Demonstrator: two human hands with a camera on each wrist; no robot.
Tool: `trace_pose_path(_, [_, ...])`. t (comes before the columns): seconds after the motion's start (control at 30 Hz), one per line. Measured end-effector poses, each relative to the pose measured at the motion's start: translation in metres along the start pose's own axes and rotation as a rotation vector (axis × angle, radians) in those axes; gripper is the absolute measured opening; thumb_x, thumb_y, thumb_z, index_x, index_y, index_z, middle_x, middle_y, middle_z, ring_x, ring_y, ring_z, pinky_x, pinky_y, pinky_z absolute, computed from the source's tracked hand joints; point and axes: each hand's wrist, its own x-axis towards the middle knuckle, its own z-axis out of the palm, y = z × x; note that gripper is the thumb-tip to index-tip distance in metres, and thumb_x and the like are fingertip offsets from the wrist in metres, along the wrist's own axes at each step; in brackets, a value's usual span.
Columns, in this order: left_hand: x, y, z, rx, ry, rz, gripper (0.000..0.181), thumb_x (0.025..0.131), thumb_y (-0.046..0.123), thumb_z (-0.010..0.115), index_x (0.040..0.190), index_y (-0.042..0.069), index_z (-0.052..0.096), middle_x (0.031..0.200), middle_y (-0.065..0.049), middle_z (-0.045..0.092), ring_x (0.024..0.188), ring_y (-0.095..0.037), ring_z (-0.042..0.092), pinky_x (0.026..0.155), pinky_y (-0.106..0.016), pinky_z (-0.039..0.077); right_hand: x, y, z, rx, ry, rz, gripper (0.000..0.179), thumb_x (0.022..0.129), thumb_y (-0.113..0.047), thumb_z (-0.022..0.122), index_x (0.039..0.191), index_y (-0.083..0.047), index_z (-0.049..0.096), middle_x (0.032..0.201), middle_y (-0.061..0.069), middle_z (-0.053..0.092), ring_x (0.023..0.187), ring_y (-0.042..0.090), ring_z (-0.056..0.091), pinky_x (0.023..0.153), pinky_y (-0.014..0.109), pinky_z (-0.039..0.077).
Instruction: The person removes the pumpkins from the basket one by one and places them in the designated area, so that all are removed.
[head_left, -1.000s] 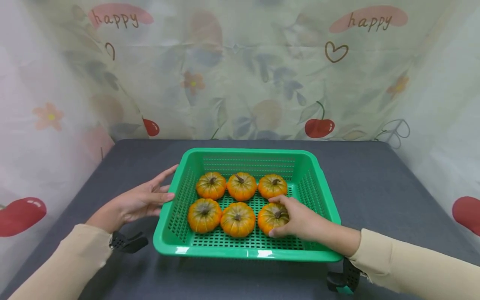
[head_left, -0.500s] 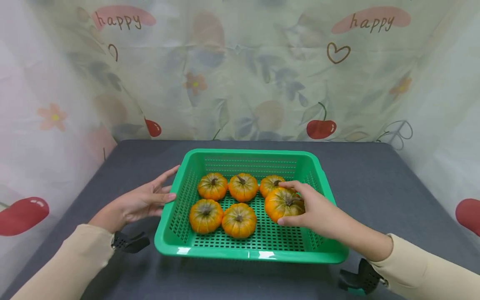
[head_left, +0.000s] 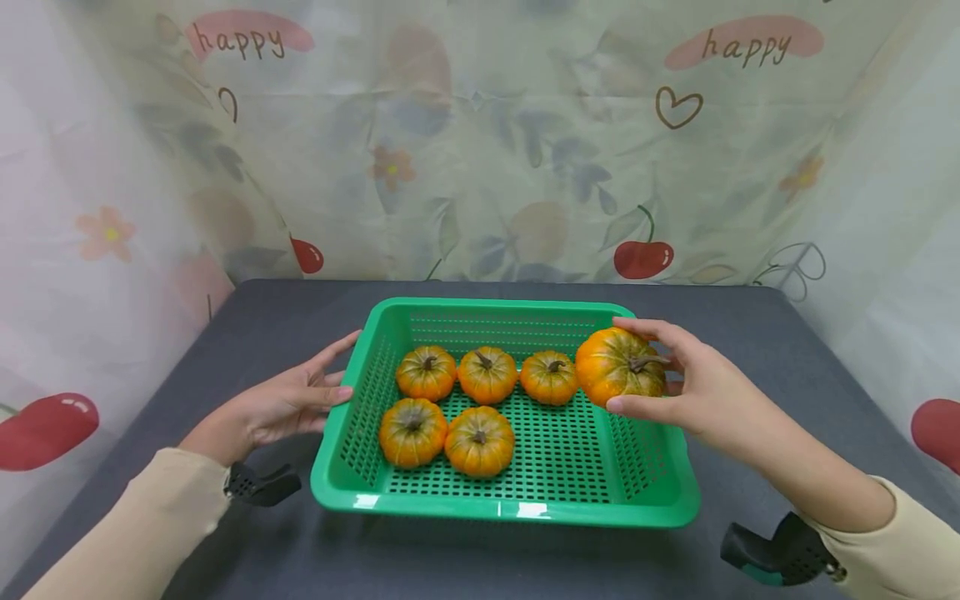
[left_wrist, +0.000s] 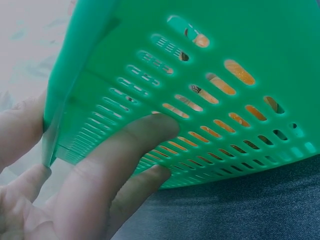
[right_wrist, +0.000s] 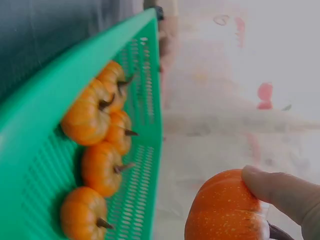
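A green plastic basket point(head_left: 420, 503) with slotted walls holds several small orange pumpkins point(head_left: 480, 442), two in the front row and three behind. My left hand point(head_left: 281, 407) grips the basket's left rim, thumb on the edge. In the left wrist view its fingers point(left_wrist: 100, 175) press the outer wall. Above the basket's right side, my right hand point(head_left: 723, 396) holds another pumpkin point(head_left: 611, 367) between thumb and fingers, its stem toward the palm. The right wrist view catches the thumb point(right_wrist: 280, 190) on this pumpkin's skin; its lower part is cut off by the frame.
The basket stands on a dark grey cloth-covered table point(head_left: 720, 333). A patterned curtain point(head_left: 480, 167) with cherries and flowers closes off the back and both sides. Black wrist-worn devices point(head_left: 780, 550) sit at both cuffs.
My right hand has lifted the front-right pumpkin out of its row and carried it up and to the right, over the basket's right side. The left hand stays at the rim.
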Motion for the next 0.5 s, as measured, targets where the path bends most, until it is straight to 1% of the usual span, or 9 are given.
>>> trace_pose_path(0.1, [0.0, 0.0, 0.0, -0.003, -0.006, 0.003, 0.089, 0.099, 0.002, 0.05, 0.153, 0.043, -0.007, 0.161, -0.023, 0.006, 0.11, -0.028, 0.066, 0.089, -0.049, 0.055, -0.003, 0.001, -0.011, 0.01, 0.034, -0.001, 0.082, 0.082, -0.03, 0.078, 0.15, -0.023, 0.034, 0.144, 0.011, 0.04, 0.115, 0.032, 0.054, 0.077, 0.02, 0.057])
trace_pose_path(0.23, [0.0, -0.001, -0.001, -0.01, -0.011, 0.004, 0.089, 0.1, 0.002, 0.05, 0.153, 0.042, -0.007, 0.161, -0.023, 0.006, 0.11, -0.028, 0.066, 0.089, -0.049, 0.056, -0.006, 0.006, -0.025, -0.036, 0.125, 0.001, 0.08, 0.084, -0.029, 0.077, 0.151, -0.028, 0.033, 0.147, 0.009, 0.037, 0.114, 0.03, 0.055, 0.075, 0.015, 0.056])
trace_pose_path(0.33, [0.0, -0.001, -0.001, -0.012, -0.01, 0.005, 0.088, 0.1, 0.002, 0.05, 0.153, 0.042, -0.008, 0.161, -0.023, 0.006, 0.11, -0.028, 0.066, 0.089, -0.049, 0.056, -0.006, 0.012, -0.033, -0.055, 0.198, 0.005, 0.08, 0.085, -0.028, 0.076, 0.152, -0.029, 0.032, 0.151, 0.01, 0.033, 0.116, 0.034, 0.054, 0.071, 0.011, 0.054])
trace_pose_path(0.4, [0.0, -0.001, -0.001, -0.013, -0.008, 0.006, 0.089, 0.1, 0.002, 0.05, 0.153, 0.042, -0.008, 0.161, -0.023, 0.007, 0.11, -0.028, 0.066, 0.089, -0.049, 0.056, -0.007, 0.017, -0.037, -0.067, 0.24, 0.015, 0.081, 0.085, -0.029, 0.075, 0.152, -0.03, 0.03, 0.155, 0.009, 0.029, 0.119, 0.038, 0.052, 0.07, 0.008, 0.053])
trace_pose_path(0.5, [0.001, -0.001, -0.001, -0.01, -0.008, 0.009, 0.088, 0.1, 0.002, 0.05, 0.153, 0.042, -0.008, 0.16, -0.023, 0.008, 0.109, -0.028, 0.066, 0.088, -0.049, 0.056, -0.007, 0.024, -0.042, -0.075, 0.279, 0.032, 0.082, 0.085, -0.031, 0.075, 0.152, -0.034, 0.029, 0.158, 0.006, 0.025, 0.125, 0.043, 0.048, 0.07, 0.005, 0.051])
